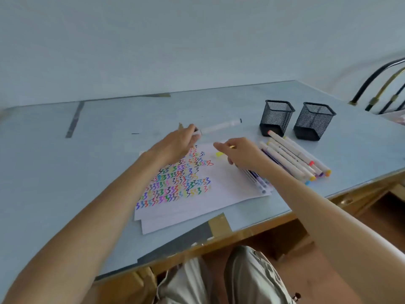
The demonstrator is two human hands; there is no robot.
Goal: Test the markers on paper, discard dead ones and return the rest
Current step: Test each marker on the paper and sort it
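paper on table | markers right of paper | cups behind markers

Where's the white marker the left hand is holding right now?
Head view: the white marker lies along the table beyond the paper, left of the two mesh cups, its near end in the left hand.

left hand curled in a grip, right hand loosely curled.

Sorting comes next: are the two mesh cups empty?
Seemingly empty: nothing sticks out of either mesh cup; their bottoms aren't visible.
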